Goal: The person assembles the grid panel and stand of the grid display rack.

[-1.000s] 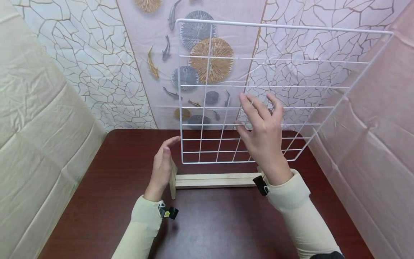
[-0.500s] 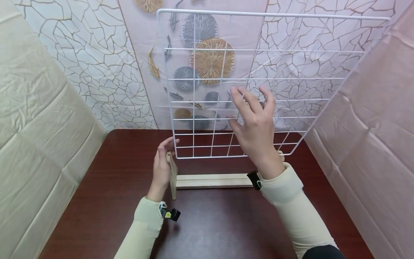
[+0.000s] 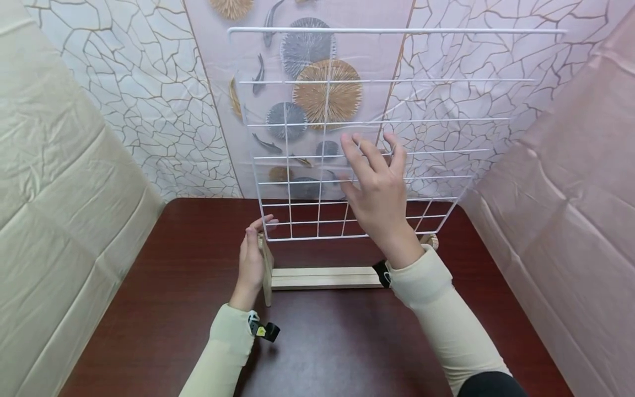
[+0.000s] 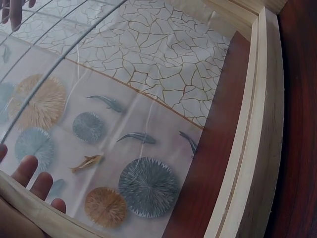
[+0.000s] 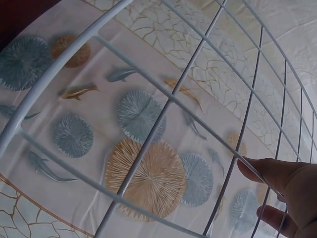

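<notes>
A white wire grid panel (image 3: 323, 157) stands raised over the table, its lower edge close over a pale wooden stand (image 3: 324, 278). My right hand (image 3: 379, 201) grips the panel's wires near its middle; in the right wrist view the thumb (image 5: 267, 171) lies across a wire. My left hand (image 3: 251, 264) lies against the outer side of the stand's left upright (image 3: 267, 273), its fingers bent round the far edge beside the panel's lower left corner. The left wrist view shows those fingertips (image 4: 42, 184) past the wood. The stand's right end is partly hidden by my right arm.
The stand rests on a dark red-brown table (image 3: 317, 336). Behind it hangs a patterned cloth (image 3: 446, 105) with fish and round motifs. Cream cloth walls (image 3: 64, 193) rise on both sides. Each wrist carries a black strap-mounted device (image 3: 265, 331).
My right hand has carried the grid panel leftward, lifting it slightly and then tilting it. Its lower left corner now overlaps my left fingers, which have shifted slightly beside the left upright.
</notes>
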Tool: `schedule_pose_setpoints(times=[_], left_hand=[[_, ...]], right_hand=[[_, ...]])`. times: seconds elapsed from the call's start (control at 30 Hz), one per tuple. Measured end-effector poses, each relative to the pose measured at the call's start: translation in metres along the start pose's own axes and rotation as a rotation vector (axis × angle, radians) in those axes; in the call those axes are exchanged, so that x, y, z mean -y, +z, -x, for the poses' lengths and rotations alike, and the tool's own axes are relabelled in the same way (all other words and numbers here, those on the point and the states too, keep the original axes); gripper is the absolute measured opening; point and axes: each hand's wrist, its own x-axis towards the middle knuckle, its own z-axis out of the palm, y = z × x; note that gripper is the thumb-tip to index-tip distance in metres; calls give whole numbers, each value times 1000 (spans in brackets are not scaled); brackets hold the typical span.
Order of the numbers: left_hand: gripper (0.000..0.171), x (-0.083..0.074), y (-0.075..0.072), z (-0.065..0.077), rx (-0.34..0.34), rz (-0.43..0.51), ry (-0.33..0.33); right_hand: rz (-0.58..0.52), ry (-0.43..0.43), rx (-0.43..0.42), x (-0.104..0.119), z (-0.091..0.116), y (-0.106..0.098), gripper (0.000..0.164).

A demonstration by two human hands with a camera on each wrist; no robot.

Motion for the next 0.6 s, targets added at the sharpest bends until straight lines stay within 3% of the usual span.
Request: schedule_pose_setpoints(times=[0.13, 0.33, 0.6], left_hand=[[72, 1, 3, 0, 7, 36, -1], [46, 2, 5, 2, 10, -24, -13], [33, 4, 7, 2, -28, -31, 42]], right_hand=[[28, -5, 8, 1, 0, 5, 57], [58, 7, 24, 0, 3, 9, 58], [34, -10, 16, 1, 6, 13, 60]])
